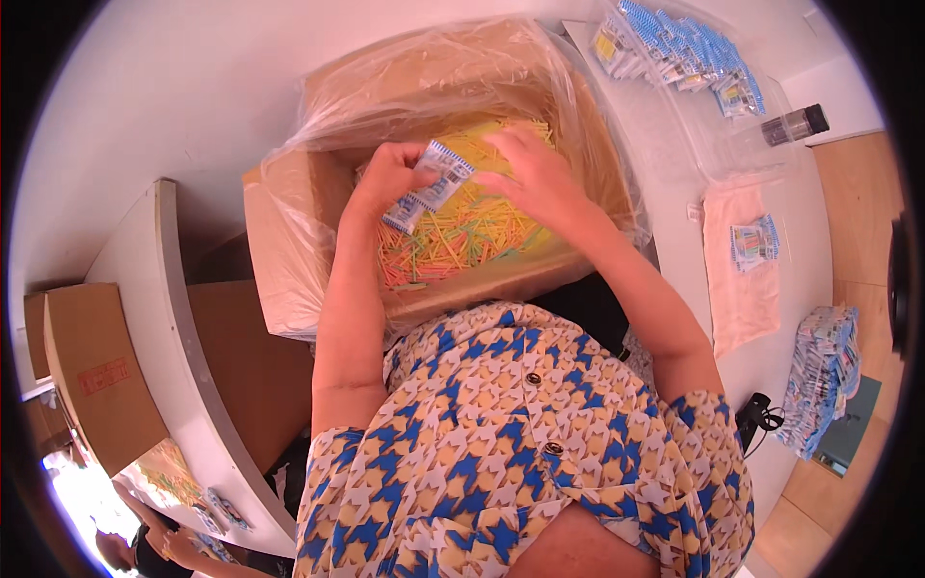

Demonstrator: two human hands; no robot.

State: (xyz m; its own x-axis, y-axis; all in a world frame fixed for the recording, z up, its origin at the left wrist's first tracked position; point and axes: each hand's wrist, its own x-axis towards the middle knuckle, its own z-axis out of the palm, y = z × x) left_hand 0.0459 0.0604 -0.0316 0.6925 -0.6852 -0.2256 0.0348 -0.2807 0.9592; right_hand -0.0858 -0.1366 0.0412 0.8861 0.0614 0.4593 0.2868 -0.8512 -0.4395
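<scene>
Head view: packet [447, 181] partly hidden by left fingers [420, 178], right fingers [511, 147] blurred.

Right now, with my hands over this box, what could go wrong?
The blue-and-white packets in your left hand could slip onto the loose coloured sticks below. Your open right hand might brush some sticks about. The wrinkled clear liner draped over the box could sag inward if bumped.

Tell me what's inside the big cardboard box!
Inside the cardboard box are a plastic liner and many thin yellow, pinkish and green sticks. Whatever lies under the top layer is covered; the left hand, right hand and packets hide some too.
</scene>
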